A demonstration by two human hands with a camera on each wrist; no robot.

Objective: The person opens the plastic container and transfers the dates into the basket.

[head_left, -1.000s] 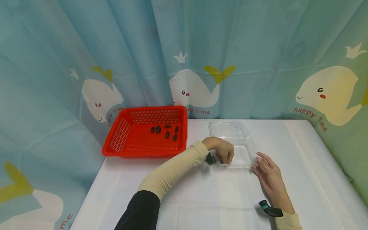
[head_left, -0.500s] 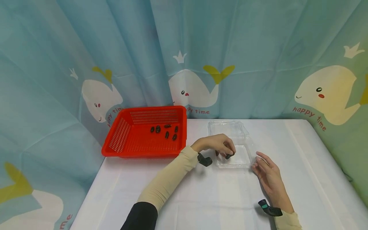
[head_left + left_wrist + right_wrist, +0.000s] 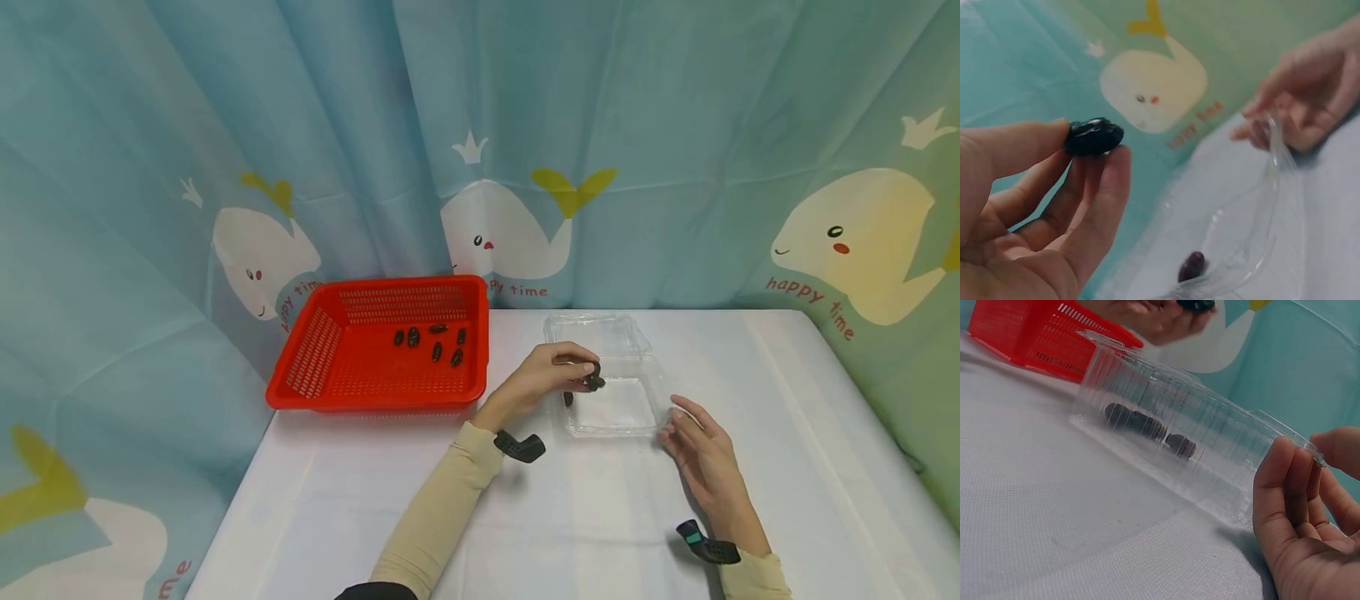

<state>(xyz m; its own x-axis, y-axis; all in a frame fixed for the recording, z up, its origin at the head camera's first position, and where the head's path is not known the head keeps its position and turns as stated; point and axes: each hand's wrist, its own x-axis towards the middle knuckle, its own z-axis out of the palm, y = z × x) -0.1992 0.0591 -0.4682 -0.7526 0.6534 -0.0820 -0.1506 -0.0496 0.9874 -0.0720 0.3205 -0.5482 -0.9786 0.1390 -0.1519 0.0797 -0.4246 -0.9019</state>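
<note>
Since a second ago the left hand [image 3: 551, 375] has lifted from the near left corner of the clear plastic box [image 3: 615, 408] and now hangs over that box's left rim, pinching a dark date [image 3: 594, 377] between thumb and fingertips. The left wrist view shows this plainly: the date [image 3: 1093, 136] sits between the thumb tip and the first fingers, free of the tray. As a judgement, a piece is being carried and is poised above the open tray, not yet set down.

At about 4 o'clock from that hand, the right hand [image 3: 701, 454] has stayed put, its fingers straight and relaxed, with their tips [image 3: 1285, 481] touching the right wall of the box [image 3: 1210, 450] and steadying it. Inside the tray lie a few dark pieces [image 3: 1141, 425] along the left side; one of them [image 3: 1191, 267] also shows in the left wrist view. The hinged lid [image 3: 596, 333] lies open at 12 o'clock of the tray.

Farther out, at 9 to 10 o'clock from the left hand, a red basket [image 3: 307, 367] stands on the white tabletop [image 3: 585, 517] with several more dates [image 3: 431, 340] in it. Behind hangs a blue curtain [image 3: 300, 125] printed with whales.
</note>
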